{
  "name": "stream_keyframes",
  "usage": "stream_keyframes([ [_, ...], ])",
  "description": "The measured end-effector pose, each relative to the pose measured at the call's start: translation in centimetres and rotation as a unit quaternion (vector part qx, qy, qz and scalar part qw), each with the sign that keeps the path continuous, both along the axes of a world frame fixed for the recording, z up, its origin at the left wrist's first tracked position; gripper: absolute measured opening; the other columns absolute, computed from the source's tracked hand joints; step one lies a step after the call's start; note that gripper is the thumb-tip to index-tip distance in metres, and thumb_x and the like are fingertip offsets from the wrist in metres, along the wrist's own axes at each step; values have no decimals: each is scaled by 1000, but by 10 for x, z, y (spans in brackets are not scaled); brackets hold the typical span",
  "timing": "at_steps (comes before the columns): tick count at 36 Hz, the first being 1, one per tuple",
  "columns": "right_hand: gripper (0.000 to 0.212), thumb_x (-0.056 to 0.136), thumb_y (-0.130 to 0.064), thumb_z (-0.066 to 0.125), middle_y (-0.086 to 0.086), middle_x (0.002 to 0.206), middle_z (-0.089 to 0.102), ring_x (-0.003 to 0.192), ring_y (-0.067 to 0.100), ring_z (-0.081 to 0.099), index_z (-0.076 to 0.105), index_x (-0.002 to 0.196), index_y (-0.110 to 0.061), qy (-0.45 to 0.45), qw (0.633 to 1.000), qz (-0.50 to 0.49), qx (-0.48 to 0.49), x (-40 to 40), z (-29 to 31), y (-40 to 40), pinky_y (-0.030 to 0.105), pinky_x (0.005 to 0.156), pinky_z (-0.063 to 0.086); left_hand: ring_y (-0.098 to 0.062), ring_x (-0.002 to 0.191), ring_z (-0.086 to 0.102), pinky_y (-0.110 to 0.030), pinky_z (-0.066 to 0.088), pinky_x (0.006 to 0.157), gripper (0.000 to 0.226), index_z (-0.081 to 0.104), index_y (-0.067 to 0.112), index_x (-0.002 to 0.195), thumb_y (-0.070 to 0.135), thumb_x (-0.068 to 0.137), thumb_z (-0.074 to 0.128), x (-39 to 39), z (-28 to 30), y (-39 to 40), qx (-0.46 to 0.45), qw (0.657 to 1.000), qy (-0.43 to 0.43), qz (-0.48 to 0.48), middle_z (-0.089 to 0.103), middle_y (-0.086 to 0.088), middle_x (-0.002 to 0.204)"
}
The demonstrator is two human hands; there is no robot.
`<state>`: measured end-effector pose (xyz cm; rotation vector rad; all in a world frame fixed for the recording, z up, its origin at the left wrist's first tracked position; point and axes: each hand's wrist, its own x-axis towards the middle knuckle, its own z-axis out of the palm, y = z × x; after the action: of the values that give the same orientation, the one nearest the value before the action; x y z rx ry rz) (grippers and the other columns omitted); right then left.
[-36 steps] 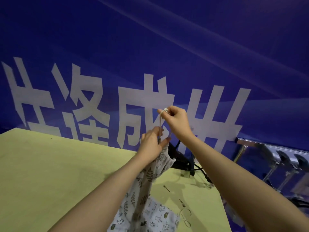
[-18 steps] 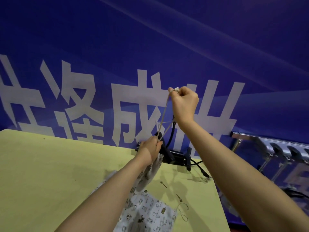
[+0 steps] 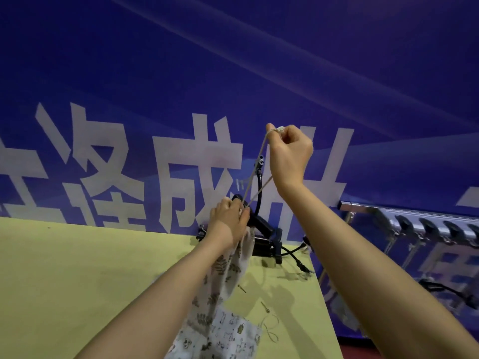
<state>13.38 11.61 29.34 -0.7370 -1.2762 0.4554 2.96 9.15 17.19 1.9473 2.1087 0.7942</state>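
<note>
**Hidden or unclear.** The left hand (image 3: 228, 224) covers the gathered mouth of the printed cloth pouch (image 3: 223, 278), so the point where the cord (image 3: 263, 149) enters the cloth cannot be seen. The bottom edge of the frame cuts off the lower end of the pouch. A black clamp device (image 3: 267, 237) at the centre sits partly behind the left hand and the pouch, and its type cannot be told. Small metal pins (image 3: 242, 288) and a thin thread loop (image 3: 270, 330) lie on the desk (image 3: 77, 268), too small to identify further.

**Edges and room.**
- The desk's right edge runs from centre right to the lower right, near the pins and the loop.
- The desk's far edge meets the blue banner (image 3: 233, 73).
- A metal rack (image 3: 414, 224) stands beyond the right edge.
- Room for moving lies left of the left forearm, over the wide part of the desk.

**Hands.**
- The right hand (image 3: 290, 154), at upper centre, is closed, with its fingers curled round the knotted end of the cord. Two strands run taut from it, down and left, to the left hand.
- The left hand, fingers curled, grips the gathered top of the pouch. The pouch hangs from it, and its lower part rests on the desk at bottom centre.
</note>
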Motion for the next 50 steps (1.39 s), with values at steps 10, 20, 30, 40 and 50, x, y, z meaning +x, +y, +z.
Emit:
stream_keyframes([
  [10, 39, 88, -13, 63, -2, 50, 40, 47, 5, 32, 44, 55, -2, 19, 999, -19, 26, 84, 40, -9, 25, 53, 33, -27, 112, 47, -38, 32, 98, 38, 56, 15, 108, 45, 97, 36, 83, 38, 11, 41, 996, 67, -44, 51, -7, 116],
  [20, 44, 87, -12, 62, -5, 49, 31, 46, 7, 25, 34, 54, -8, 13, 997, -66, 23, 224, 53, -20, 18, 48, 25, -26, 102, 53, -37, 36, 89, 46, 68, 13, 90, 50, 95, 41, 225, 61, 5, 64, 994, 13, -88, 57, -6, 99],
  [30, 42, 86, -10, 63, 8, 56, 32, 59, 15, 25, 37, 61, 11, 7, 997, -76, -4, 350, 28, -29, 28, 58, 29, -31, 87, 57, -43, 44, 87, 40, 59, 6, 69, 34, 96, 49, 352, 41, 1, 37, 974, -119, -189, 54, -11, 83],
  [40, 39, 86, -14, 64, 8, 51, 33, 54, 16, 32, 47, 62, 13, -69, 977, -139, -148, 437, -27, -19, 26, 67, 44, -23, 79, 57, -26, 35, 68, 32, 69, 1, 84, 27, 95, 54, 434, 10, 9, -28, 953, -203, -224, 64, -18, 87],
  [50, 10, 87, -14, 59, 8, 65, 62, 48, 16, 53, 52, 92, -10, -106, 924, -175, -324, 491, -111, -7, 30, 49, 39, -25, 66, 64, -30, 50, 67, 15, 56, 14, 74, 5, 83, 64, 487, -52, 33, -107, 921, -283, -247, 64, -12, 72],
])
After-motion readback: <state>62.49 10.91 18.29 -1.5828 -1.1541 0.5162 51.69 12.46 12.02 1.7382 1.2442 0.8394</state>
